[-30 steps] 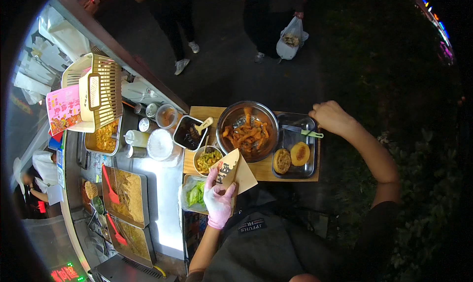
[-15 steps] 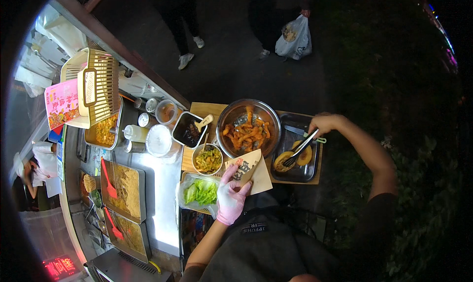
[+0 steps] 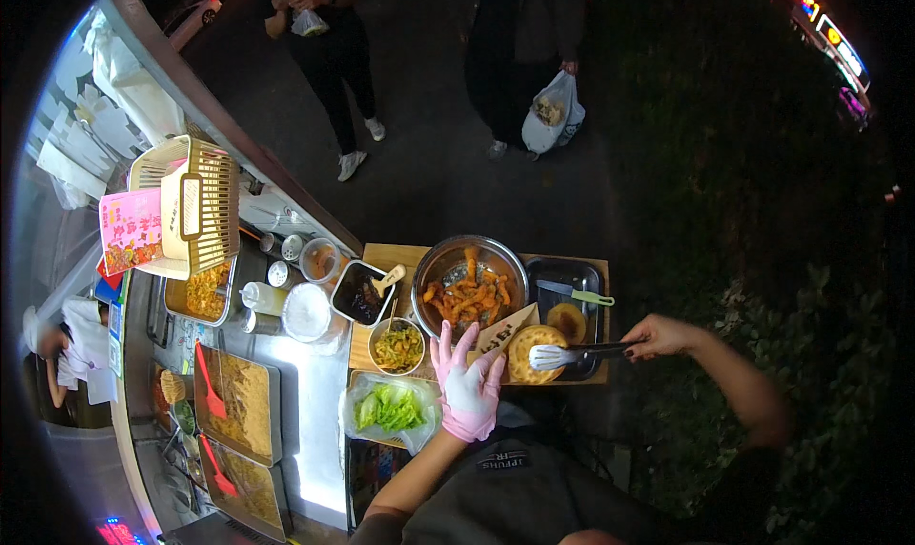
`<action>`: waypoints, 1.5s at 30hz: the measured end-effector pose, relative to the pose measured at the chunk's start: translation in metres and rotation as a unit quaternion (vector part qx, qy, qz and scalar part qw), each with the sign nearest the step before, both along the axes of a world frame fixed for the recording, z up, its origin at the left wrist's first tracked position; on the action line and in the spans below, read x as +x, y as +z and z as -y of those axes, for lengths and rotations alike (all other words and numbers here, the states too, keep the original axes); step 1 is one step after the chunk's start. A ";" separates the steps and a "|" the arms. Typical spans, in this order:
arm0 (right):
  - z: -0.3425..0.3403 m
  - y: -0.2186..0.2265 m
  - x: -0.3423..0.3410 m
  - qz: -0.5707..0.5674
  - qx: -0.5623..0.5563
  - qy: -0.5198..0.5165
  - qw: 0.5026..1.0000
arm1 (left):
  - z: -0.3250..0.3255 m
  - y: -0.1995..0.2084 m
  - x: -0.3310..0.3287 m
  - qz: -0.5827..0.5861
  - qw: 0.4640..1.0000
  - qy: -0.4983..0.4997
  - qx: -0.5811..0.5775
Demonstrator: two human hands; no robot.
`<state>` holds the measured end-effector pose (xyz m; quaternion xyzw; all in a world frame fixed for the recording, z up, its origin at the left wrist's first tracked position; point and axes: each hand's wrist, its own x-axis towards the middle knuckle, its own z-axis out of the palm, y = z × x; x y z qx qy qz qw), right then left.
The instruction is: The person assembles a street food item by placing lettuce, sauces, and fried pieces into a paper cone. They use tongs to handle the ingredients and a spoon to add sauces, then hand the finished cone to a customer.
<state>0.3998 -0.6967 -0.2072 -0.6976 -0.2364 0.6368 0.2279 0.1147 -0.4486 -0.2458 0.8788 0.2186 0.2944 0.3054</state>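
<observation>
My left hand (image 3: pixel 465 390), in a thin pinkish-white glove, holds a brown paper bag (image 3: pixel 502 330) between thumb and fingers. Bare, my right hand (image 3: pixel 660 337) grips metal tongs (image 3: pixel 600 347) with dark handles. A round golden flatbread (image 3: pixel 524 343) is held at the tips of the tongs, right at the bag's mouth; whether its edge is inside I cannot tell. Behind it another round flatbread (image 3: pixel 566 324) lies in the dark tray (image 3: pixel 599 280), beside a green-handled knife (image 3: pixel 593 297). Left of the tray stands a steel bowl (image 3: pixel 519 271) of fried strips (image 3: pixel 467 297).
Lettuce (image 3: pixel 389 408), a bowl of chopped vegetables (image 3: pixel 396 346) and a dark sauce tub (image 3: pixel 360 294) stand left of the bag. Beyond are a squeeze bottle (image 3: pixel 263 298), food trays with red spatulas (image 3: pixel 212 393) and a cream basket (image 3: pixel 212 223). Two people stand ahead.
The tongs have lifted one flatbread from the dark tray and brought it left to the bag. My right hand has moved lower and rightward. The left hand still holds the bag.
</observation>
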 end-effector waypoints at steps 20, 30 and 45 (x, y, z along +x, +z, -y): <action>0.013 -0.043 -0.104 0.089 0.140 -0.179 0.970 | -0.025 -0.008 0.046 0.207 0.942 -0.065 -0.257; 0.004 -0.040 -0.123 -0.020 0.167 -0.307 0.937 | -0.039 -0.002 0.024 0.258 0.942 -0.037 -0.213; -0.010 -0.047 -0.134 0.009 0.236 -0.295 0.926 | -0.061 0.001 0.023 0.227 0.736 0.022 -0.638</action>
